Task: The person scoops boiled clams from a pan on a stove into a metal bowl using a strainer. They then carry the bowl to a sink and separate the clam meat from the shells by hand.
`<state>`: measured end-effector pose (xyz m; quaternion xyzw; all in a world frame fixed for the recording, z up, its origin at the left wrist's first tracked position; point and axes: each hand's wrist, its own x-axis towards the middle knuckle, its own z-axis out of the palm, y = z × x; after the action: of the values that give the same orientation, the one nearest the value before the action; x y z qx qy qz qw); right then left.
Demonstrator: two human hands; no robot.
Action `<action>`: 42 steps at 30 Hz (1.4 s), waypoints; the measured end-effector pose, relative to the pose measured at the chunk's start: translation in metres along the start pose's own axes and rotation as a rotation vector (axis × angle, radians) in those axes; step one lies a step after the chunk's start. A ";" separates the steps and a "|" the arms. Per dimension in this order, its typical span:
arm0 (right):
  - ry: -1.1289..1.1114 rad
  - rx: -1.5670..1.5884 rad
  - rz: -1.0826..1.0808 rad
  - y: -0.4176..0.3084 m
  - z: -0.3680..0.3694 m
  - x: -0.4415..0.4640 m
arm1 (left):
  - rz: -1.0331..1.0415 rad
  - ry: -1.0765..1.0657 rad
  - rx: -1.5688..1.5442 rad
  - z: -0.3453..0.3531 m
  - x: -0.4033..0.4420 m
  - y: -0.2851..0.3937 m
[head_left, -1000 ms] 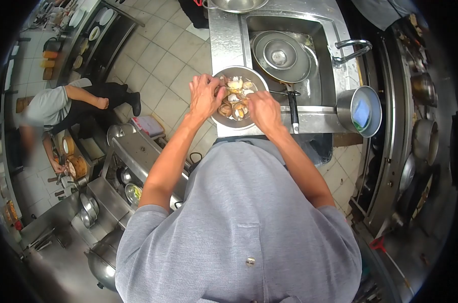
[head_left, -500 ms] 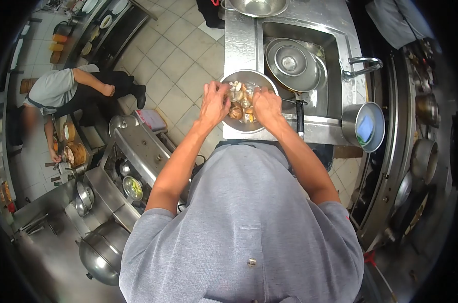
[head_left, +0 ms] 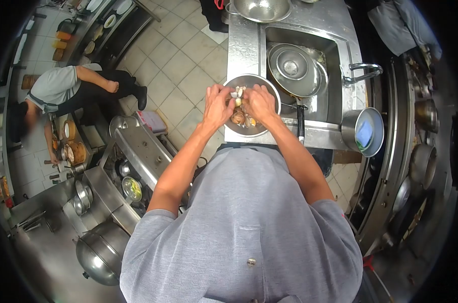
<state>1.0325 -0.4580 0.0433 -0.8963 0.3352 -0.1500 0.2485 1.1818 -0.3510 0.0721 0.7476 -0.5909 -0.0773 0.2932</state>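
Note:
A round metal bowl [head_left: 275, 91] stands at the near left corner of the steel counter. Wet brown, white and orange-yellow chunks [head_left: 238, 117] lie in it; whether they are mushrooms or shellfish I cannot make out. Both hands are over the bowl, fingers bent inward. My left hand [head_left: 219, 106] is at its left side, fingertips closed on a whitish piece [head_left: 236, 92] between the hands. Opposite it, my right hand [head_left: 259, 104] has curled fingers pointing down among the chunks. What its fingertips hold is hidden.
Right of the bowl, a sink [head_left: 335, 60] holds stacked pans [head_left: 295, 70] with a black handle [head_left: 300, 123] over its edge. A pot [head_left: 351, 126] with a blue cloth [head_left: 364, 134] stands right. A colander [head_left: 261, 10] is behind. Another person [head_left: 62, 88] works at left.
Both hands have drawn closer together over the bowl, and the whitish piece now shows between their fingertips. The whole view has shifted slightly.

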 end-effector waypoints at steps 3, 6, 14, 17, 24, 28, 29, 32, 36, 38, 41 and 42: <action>0.146 0.279 -0.102 0.009 -0.018 -0.010 | -0.004 0.028 -0.041 -0.010 0.007 0.008; -0.088 0.847 0.087 0.013 -0.040 -0.017 | -0.131 -0.149 -0.362 -0.019 0.011 0.022; -0.131 1.321 0.186 0.024 -0.052 -0.030 | -0.257 -0.301 -0.678 -0.016 0.023 0.043; -0.106 1.336 0.183 0.023 -0.057 -0.035 | -0.237 -0.311 -0.614 -0.018 0.027 0.050; -0.056 1.321 0.194 0.023 -0.059 -0.038 | -0.260 -0.318 -0.676 -0.015 0.030 0.054; -0.058 1.308 0.196 0.026 -0.054 -0.039 | -0.273 -0.349 -0.644 -0.015 0.030 0.052; -0.068 1.305 0.201 0.027 -0.054 -0.039 | -0.274 -0.348 -0.644 -0.015 0.030 0.051; -0.065 1.315 0.203 0.026 -0.053 -0.039 | -0.275 -0.359 -0.629 -0.013 0.029 0.048; -0.066 1.313 0.207 0.029 -0.046 -0.039 | -0.289 -0.370 -0.585 -0.012 0.029 0.046; -0.050 1.312 0.196 0.030 -0.044 -0.039 | -0.287 -0.371 -0.567 -0.012 0.028 0.045; -0.062 1.289 0.203 0.032 -0.043 -0.039 | -0.213 -0.359 -0.604 -0.009 0.028 0.046; -0.060 1.289 0.205 0.030 -0.044 -0.039 | -0.194 -0.331 -0.608 -0.006 0.027 0.046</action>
<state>0.9694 -0.4665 0.0602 -0.5351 0.2546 -0.2713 0.7585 1.1538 -0.3801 0.1080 0.6560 -0.5067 -0.3973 0.3937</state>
